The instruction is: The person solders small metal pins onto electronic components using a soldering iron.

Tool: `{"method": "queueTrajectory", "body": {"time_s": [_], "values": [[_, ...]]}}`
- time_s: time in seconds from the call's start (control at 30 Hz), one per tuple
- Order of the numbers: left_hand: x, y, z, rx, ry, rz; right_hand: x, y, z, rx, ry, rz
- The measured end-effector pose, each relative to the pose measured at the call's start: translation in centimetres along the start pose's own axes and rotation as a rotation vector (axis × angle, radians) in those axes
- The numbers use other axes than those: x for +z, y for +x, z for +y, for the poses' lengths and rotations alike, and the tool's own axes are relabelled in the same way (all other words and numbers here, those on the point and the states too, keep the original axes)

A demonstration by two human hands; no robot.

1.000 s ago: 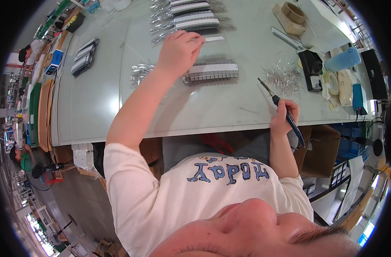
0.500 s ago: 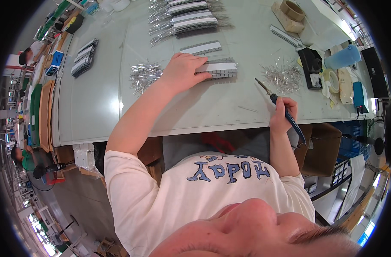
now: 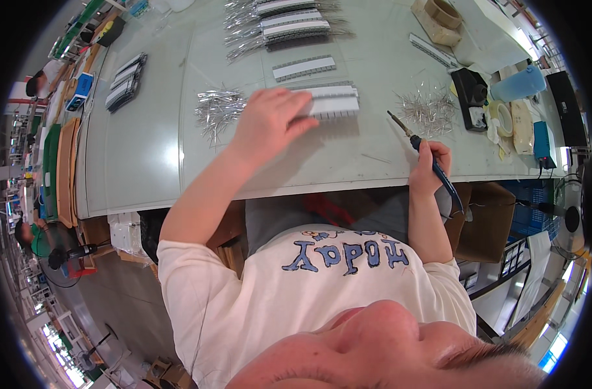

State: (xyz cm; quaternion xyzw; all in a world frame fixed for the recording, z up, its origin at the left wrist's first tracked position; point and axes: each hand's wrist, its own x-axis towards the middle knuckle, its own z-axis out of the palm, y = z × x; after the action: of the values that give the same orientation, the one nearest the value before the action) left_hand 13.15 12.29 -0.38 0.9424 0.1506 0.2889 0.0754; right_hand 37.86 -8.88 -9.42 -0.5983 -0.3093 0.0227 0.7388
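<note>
My left hand (image 3: 270, 117) is at the left end of a white-and-grey slotted strip (image 3: 335, 104), thumb on the near side and fingers on the far side. The strip is tilted, its white face toward me, and other strip edges show behind it. My fingers cover its left end. In my right hand (image 3: 432, 162) is a soldering iron (image 3: 415, 140), held like a pen, its tip pointing up and left, apart from the strip. Just beyond lies a single strip (image 3: 304, 67). Loose silvery wire pieces lie in a left heap (image 3: 219, 113) and a right heap (image 3: 427, 110).
Strips with wire bundles (image 3: 295, 29) are stacked at the far middle. More strips (image 3: 125, 83) lie far left. On the right stand a black soldering-iron stand (image 3: 468, 97), a blue bottle (image 3: 520, 84) and a tape roll (image 3: 442, 13). The table's front edge (image 3: 296, 192) runs before me.
The strip at my left hand has tipped so more of its white face shows. My left fingers have shifted slightly. The right hand and soldering iron have barely moved.
</note>
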Motion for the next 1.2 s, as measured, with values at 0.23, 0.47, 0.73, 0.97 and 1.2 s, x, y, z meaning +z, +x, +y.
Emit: {"method": "queueTrajectory", "body": {"time_s": [0.23,0.47,0.73,0.97,1.2], "values": [[0.6,-5.7,5.1,-0.058,-0.016,-0.051,1.0,0.0,-0.2,-0.036,0.002,0.027],[-7.0,1.5,13.2,0.445,-1.894,0.676,-0.3,0.4,0.9,0.065,-0.125,0.078],[-12.4,3.7,20.1,-0.048,-1.746,1.554,0.1,0.3,0.5,0.107,-0.077,0.122],[-13.1,3.3,22.2,-0.079,-1.643,1.644,-0.2,0.4,1.2,0.050,-0.024,0.077],[-15.5,2.9,21.0,-0.108,-1.546,1.746,0.3,0.6,0.3,0.076,-0.038,0.089]]}}
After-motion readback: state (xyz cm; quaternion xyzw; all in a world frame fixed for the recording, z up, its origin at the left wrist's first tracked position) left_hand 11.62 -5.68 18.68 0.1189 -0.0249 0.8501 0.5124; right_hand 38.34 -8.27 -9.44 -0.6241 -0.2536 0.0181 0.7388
